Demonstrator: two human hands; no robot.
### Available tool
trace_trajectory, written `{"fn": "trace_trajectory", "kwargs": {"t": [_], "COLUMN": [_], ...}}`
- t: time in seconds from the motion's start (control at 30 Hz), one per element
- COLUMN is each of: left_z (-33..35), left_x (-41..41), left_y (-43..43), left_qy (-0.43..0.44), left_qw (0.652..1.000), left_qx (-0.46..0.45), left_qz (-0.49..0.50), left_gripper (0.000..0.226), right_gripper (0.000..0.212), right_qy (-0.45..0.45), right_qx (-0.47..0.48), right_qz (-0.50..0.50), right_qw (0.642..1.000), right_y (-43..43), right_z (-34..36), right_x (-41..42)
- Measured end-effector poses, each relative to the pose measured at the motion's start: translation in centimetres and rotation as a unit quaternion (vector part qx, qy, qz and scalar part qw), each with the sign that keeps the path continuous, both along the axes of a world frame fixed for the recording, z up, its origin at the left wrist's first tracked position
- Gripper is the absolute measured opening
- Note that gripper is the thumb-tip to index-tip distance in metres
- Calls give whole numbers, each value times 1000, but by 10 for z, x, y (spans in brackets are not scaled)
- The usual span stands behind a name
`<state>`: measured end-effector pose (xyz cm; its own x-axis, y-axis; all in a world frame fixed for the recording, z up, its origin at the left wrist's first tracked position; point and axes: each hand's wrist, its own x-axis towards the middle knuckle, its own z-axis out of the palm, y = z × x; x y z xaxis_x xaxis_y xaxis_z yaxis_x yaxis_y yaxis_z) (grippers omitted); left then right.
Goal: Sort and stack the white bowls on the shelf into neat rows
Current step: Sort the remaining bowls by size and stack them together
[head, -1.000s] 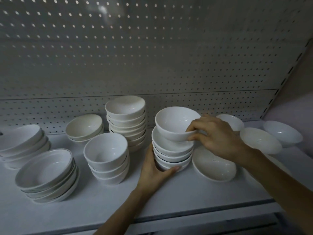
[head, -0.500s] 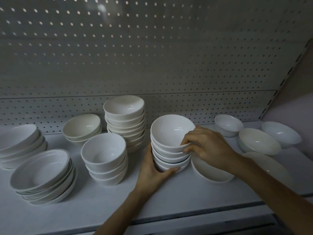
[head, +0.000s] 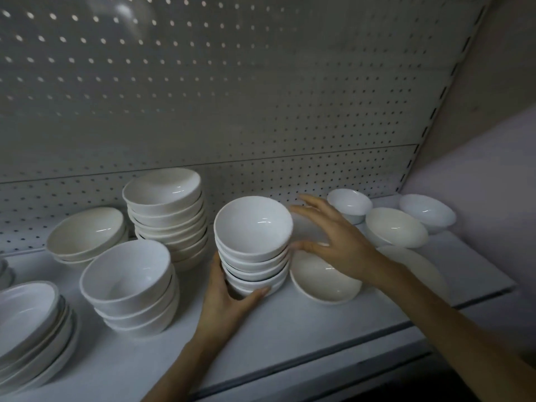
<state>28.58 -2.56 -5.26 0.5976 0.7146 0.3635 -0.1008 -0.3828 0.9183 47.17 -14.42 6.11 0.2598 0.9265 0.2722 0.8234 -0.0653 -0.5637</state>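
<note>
At frame centre, a stack of white bowls point(head: 253, 227) stands on the shelf point(head: 290, 332). The left hand point(head: 223, 300) cups its base, thumb and fingers curled round the lowest bowls. The right hand point(head: 336, 242) hovers just right of the stack, fingers spread and holding nothing, above a single shallow bowl point(head: 322, 285).

Two bare hands show, each with a bare forearm behind it. The left hand point(head: 223, 300) and left forearm point(head: 179, 369) sit in the lower middle of the frame, the right hand point(head: 339, 248) and right forearm point(head: 452, 329) toward the lower right corner. The wrists are slim and the fingers long. The nails look short and plain, though dim light blurs them.
</note>
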Motion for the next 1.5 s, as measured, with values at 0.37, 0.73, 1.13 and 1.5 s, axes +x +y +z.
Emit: {"fn": "trace_trajectory", "kwargs": {"t": [0.37, 0.73, 1.13, 1.5], "left_z": [0, -1, -2, 1], "left_x": [0, 1, 0, -2], "left_y": [0, 0, 1, 0], "left_qy": [2, 3, 11, 23], "left_qw": [1000, 1000, 1000, 1000], "left_qx": [4, 0, -19, -17], "left_qz": [-1, 4, -8, 7], "left_gripper": [91, 93, 95, 99], "right_gripper": [44, 20, 14, 22], "right_qy": [-48, -150, -48, 12], "right_qx": [-312, -209, -99, 54], "right_qz": [-351, -400, -409, -315], "right_qw": [881, 879, 906, 947], "right_y": [-34, -40, -61, -37], "right_z": [-44, -49, -35, -1], "right_x": [120, 116, 119, 85]}}
